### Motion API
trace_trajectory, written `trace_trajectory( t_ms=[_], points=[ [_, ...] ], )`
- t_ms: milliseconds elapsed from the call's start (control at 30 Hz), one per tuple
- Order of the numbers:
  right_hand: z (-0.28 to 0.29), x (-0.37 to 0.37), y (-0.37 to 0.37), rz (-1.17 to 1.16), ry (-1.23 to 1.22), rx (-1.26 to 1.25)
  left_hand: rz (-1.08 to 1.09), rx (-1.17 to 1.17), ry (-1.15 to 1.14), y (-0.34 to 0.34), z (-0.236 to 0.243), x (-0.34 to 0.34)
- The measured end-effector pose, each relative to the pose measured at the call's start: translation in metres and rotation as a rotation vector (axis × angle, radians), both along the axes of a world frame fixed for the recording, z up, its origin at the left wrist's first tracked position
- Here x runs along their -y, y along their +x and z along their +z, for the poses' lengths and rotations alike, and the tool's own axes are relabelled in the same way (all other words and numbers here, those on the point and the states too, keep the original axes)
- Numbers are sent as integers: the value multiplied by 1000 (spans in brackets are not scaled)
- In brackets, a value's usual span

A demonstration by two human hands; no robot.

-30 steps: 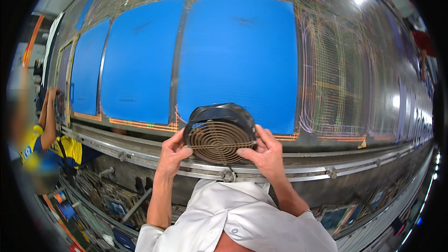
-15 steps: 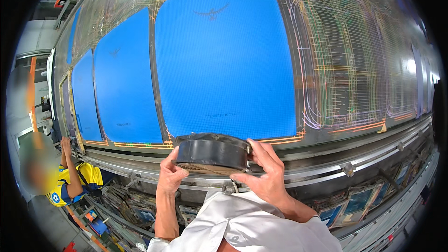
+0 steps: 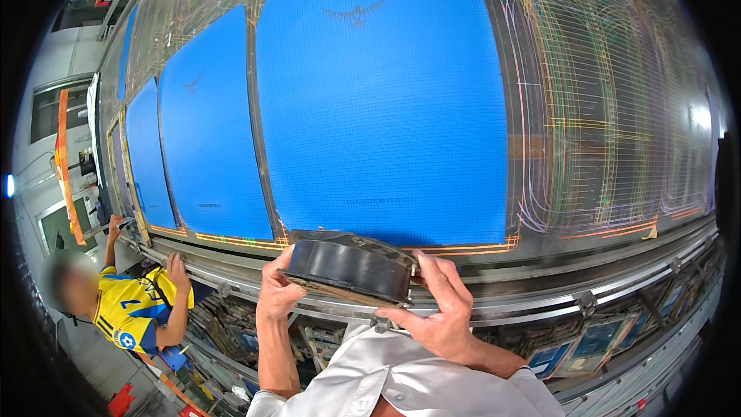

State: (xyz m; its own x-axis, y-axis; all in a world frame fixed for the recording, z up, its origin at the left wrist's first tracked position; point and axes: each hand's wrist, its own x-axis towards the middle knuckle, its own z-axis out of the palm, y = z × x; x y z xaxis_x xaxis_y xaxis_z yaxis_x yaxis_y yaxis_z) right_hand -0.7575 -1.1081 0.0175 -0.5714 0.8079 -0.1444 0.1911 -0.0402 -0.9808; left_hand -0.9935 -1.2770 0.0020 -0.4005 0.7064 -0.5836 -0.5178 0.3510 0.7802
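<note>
Between my two hands, over the near edge of a long table [image 3: 587, 255], is a thick black round-bodied fan [image 3: 349, 269] with a flat rim and a brownish underside. My left hand [image 3: 279, 286] grips its left end, the thumb below the rim. At the other end my right hand [image 3: 441, 300] holds it, with fingers on the side and thumb underneath. Just beyond the fan lies a large blue fabric panel [image 3: 378, 108] with a dark winged print near its far edge and small print near its close edge. The fan overlaps the panel's near edge in view.
Two more blue panels [image 3: 212, 131] [image 3: 147, 154] lie to the left. Coloured lines [image 3: 594, 147] cover the table on the right. A metal rail [image 3: 532, 293] runs along the near side, above racks of frames [image 3: 575, 344]. A co-worker in yellow [image 3: 147, 301] stands at the far left.
The fan has tilted, its right end now lower and nearer me. My view has shifted slightly. The co-worker's hands have moved apart, one now raised nearer me.
</note>
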Motion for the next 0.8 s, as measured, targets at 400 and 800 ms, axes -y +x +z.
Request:
trace_trajectory(
  t_ms=[400,800],
  points=[
    [0,-2,-4,18,-3,0,-35,-16,3,-7,-5,8],
    [1,-4,-2,32,-57,11,-24,19,70,-6,-10,11]
  ],
)
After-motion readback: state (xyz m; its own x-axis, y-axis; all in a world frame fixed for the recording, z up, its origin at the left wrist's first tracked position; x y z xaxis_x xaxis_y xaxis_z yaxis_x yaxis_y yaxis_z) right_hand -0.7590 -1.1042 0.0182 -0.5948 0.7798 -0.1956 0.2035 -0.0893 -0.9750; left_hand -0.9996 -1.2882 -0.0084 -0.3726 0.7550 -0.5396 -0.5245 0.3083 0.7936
